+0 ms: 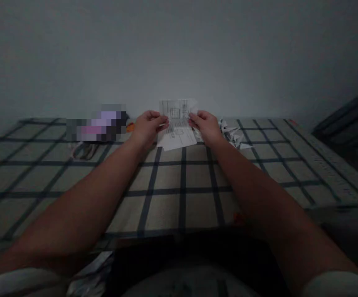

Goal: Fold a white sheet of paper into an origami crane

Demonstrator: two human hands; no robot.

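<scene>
A white sheet of printed paper (179, 131) is stretched between my two hands above the checked cloth, near its far edge. A crease seems to cross it, the upper part standing up and the lower part sloping toward me. My left hand (148, 127) pinches the left edge between thumb and fingers. On the opposite edge, my right hand (207, 126) grips the sheet the same way. Just beyond my right wrist lies a heap of folded paper pieces (233, 134) with pointed tips, partly hidden by that hand.
A checked tablecloth (169, 175) covers the table, which meets a plain wall (179, 49). At the left sit a pixelated purple-and-pink item (100, 123) and a looped band (84, 151). A dark slatted object (349, 113) stands at the right.
</scene>
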